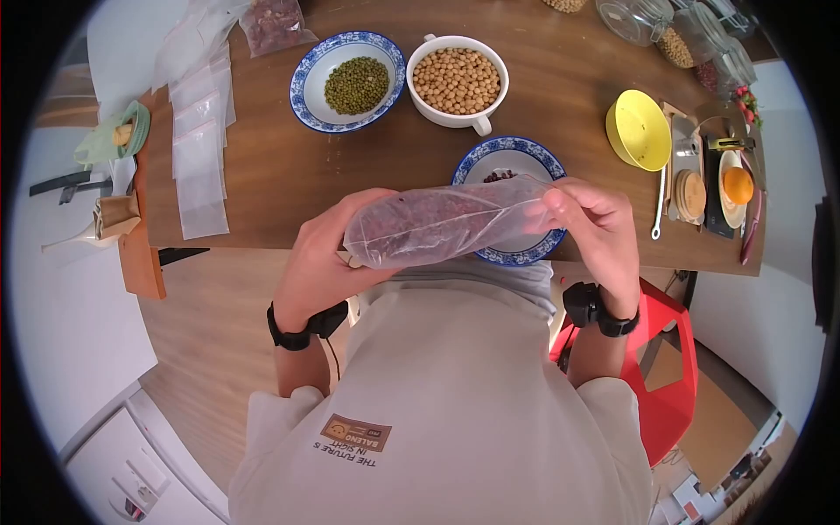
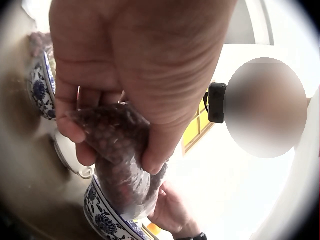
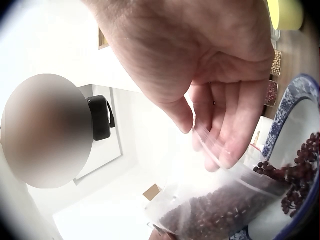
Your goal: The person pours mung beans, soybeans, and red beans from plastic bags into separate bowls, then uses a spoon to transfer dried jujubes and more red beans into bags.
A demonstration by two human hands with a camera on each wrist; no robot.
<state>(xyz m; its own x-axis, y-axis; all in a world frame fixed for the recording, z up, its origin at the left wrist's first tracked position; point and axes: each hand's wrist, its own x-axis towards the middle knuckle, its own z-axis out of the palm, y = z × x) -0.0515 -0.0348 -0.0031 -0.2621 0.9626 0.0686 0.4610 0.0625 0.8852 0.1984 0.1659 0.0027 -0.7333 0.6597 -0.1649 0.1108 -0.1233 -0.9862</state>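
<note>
A clear plastic bag of dark red beans (image 1: 420,227) lies lengthwise between both hands, over the front of the table. My left hand (image 1: 317,249) grips its full end, thumb on one side and fingers on the other in the left wrist view. My right hand (image 1: 605,229) pinches the film at the other end, near the bag's mouth. Below that end stands a blue-and-white bowl (image 1: 516,145), partly hidden by the bag. In the right wrist view, dark red beans (image 3: 306,162) lie in the bowl and trail up to the bag's mouth.
Behind stand a patterned bowl of green beans (image 1: 357,86) and a white pot of chickpeas (image 1: 457,80). Flat zip bags (image 1: 201,166) and another filled bag (image 1: 273,24) lie at left. A yellow bowl (image 1: 639,131), an orange (image 1: 738,185) and glass jars (image 1: 700,35) are at right.
</note>
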